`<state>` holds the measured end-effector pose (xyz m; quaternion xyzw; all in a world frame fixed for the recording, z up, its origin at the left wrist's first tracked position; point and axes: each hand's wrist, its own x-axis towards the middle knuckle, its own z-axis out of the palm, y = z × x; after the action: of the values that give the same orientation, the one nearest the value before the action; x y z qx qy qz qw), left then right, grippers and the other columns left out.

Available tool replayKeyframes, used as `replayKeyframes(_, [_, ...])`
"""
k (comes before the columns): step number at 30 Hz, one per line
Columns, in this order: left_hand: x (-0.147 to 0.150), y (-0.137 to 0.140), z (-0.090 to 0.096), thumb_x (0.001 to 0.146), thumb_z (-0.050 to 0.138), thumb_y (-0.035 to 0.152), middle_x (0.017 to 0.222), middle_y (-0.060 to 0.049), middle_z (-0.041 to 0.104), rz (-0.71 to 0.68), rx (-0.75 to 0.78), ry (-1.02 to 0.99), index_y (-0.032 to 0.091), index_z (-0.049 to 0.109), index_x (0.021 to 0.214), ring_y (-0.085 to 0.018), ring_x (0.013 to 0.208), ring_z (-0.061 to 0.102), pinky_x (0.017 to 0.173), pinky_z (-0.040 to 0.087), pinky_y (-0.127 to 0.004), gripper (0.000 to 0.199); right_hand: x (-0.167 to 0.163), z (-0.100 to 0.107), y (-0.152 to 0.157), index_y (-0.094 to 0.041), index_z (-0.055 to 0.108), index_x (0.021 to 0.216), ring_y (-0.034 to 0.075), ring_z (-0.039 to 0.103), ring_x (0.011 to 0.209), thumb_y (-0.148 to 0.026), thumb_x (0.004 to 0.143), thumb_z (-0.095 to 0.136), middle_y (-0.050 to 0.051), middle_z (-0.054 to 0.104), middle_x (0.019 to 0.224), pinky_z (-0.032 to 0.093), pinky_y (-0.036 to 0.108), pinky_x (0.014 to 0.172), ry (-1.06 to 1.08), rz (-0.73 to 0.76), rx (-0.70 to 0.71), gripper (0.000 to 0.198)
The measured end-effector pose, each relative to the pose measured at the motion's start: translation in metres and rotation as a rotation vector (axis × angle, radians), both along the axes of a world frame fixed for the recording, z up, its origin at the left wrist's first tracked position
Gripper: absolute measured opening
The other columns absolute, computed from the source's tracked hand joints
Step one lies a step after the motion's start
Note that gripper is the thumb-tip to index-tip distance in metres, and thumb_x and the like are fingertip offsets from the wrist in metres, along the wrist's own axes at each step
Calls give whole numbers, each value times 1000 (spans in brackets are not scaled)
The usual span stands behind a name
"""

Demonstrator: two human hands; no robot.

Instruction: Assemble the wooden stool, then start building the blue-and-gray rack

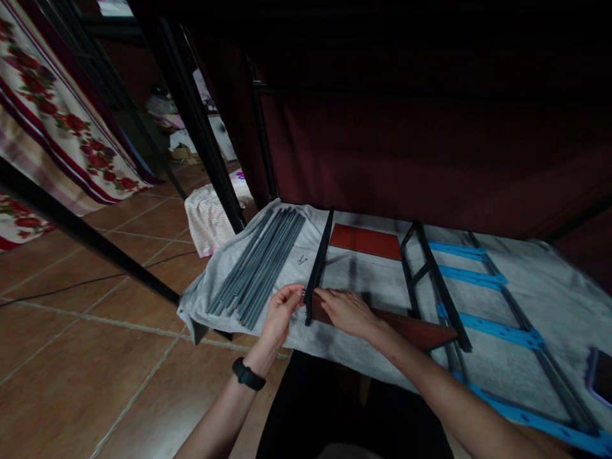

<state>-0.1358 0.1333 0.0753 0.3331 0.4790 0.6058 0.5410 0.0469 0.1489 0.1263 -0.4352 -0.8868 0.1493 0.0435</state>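
My left hand (282,308) pinches a small silvery screw (303,292) against the outer side of a black metal bar (319,261). On the other side of that bar, my right hand (347,311) grips the reddish-brown board (411,328), its fingertips close to the bar. The board spans from this bar to a black metal side frame (433,274) on the right. Small loose screws (302,259) lie on the grey cloth left of the bar. An orange-brown panel (366,241) lies flat behind the board, between the two black parts.
Several grey tubes (262,264) lie in a bundle at the left on the grey cloth (564,287). Blue slats with dark rods (502,331) are at the right, near a phone (600,376). Black bed posts (198,121) stand at the left. A cable (105,277) crosses the tiled floor.
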Motion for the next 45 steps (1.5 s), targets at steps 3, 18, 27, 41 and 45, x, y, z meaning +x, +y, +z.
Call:
replayKeyframes(3, [1,0,1,68,81,46,74,-1,64,25,-44,-15,17,71,85,-12,66,57,64,48,-24,35,0,0,0,-28,46,141,24,66,111,-24,99,38,6,66,131,49,37,92,4,-3,6,43])
replayKeyframes(18, [3,3,-4,67,81,41,69,0,61,24,24,68,16,68,75,-11,64,53,62,44,-23,29,1,-1,2,-29,46,141,24,67,110,-25,99,38,5,67,128,49,37,92,3,2,5,42])
replayKeyframes(27, [3,2,-4,71,78,44,70,1,59,39,19,54,17,69,83,-11,62,51,61,42,-23,31,0,1,1,-29,46,142,24,67,111,-26,99,38,6,66,130,49,38,92,7,-4,1,44])
replayKeyframes(41, [5,3,0,72,77,47,64,3,54,30,31,120,18,64,72,-11,59,48,60,39,-23,31,0,-3,3,-25,49,139,24,66,111,-28,101,38,7,67,129,48,38,94,30,12,27,40])
replayKeyframes(45, [2,3,1,70,79,41,66,2,57,8,63,140,17,68,76,-11,61,49,61,39,-23,28,2,-5,1,-21,49,139,23,65,111,-27,100,40,9,67,127,44,38,100,56,25,83,40])
